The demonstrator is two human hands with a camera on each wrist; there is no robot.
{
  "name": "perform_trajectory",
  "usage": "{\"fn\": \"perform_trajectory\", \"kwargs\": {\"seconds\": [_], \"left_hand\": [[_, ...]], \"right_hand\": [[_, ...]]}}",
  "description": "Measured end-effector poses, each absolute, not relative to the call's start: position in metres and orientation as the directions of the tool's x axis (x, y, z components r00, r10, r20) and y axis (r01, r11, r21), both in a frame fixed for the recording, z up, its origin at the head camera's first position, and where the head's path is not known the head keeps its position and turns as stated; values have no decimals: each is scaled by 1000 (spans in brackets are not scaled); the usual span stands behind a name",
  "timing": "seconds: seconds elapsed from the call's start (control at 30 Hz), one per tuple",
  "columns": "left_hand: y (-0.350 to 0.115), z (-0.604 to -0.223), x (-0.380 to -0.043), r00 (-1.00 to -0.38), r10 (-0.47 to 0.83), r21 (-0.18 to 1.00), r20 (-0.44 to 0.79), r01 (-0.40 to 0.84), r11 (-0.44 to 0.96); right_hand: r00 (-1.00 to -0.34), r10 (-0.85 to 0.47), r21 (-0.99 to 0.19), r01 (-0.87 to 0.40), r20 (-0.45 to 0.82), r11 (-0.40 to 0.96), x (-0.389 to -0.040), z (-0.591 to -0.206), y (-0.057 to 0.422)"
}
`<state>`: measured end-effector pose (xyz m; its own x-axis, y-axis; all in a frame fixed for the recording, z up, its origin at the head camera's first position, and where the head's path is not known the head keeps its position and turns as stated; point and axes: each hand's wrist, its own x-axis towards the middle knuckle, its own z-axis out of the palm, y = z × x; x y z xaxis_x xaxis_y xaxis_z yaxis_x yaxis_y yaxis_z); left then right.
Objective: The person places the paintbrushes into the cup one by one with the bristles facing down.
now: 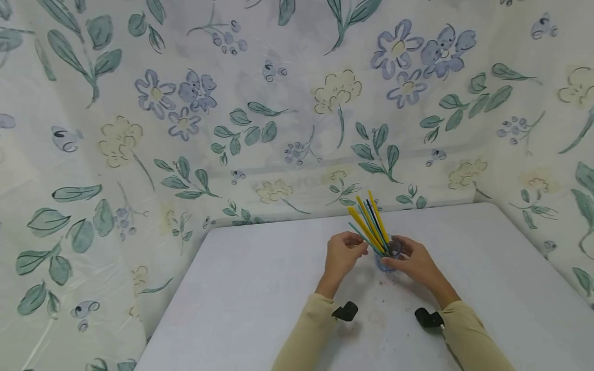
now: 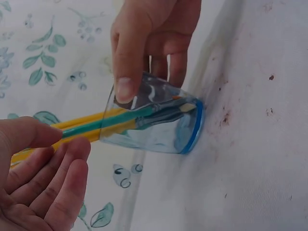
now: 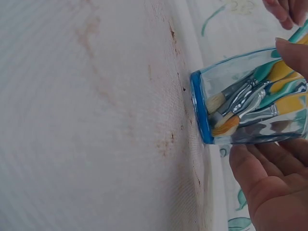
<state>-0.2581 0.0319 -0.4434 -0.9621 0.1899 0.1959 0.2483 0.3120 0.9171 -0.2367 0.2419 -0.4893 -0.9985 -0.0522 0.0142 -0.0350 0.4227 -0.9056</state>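
A clear cup with a blue base [image 1: 385,265] holds several paintbrushes [image 1: 371,221], bristles down, with yellow, teal and dark handles sticking up out of it. My right hand [image 1: 415,260] grips the cup near its rim, thumb on one side and fingers on the other. Close beside the handles, my left hand [image 1: 343,255] has its fingers loosely bent. From the left wrist, its thumb [image 2: 36,132] overlaps a teal handle [image 2: 103,120]. Seen from the right wrist, the left fingertips [image 3: 286,21] sit just off the handles, and the bristles [image 3: 226,126] show through the cup wall [image 3: 231,62].
A white-covered table [image 1: 260,293] spreads under both hands, with small reddish-brown stains [image 2: 225,118] near the cup. Behind and at the sides hangs a floral-patterned sheet [image 1: 260,170]. Black wrist camera mounts [image 1: 345,311] stick out from the beige sleeves [image 1: 306,330].
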Motion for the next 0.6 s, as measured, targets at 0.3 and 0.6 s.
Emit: {"fn": "perform_trajectory", "kwargs": {"seconds": [0.3, 0.6], "left_hand": [[4, -439, -251, -948, 157, 907, 278, 313, 281], [-27, -423, -247, -946, 65, 861, 317, 316, 400]], "right_hand": [[-998, -59, -901, -21, -5, 434, -238, -490, 243], [-997, -75, -901, -15, -19, 433, -238, -486, 242]]}}
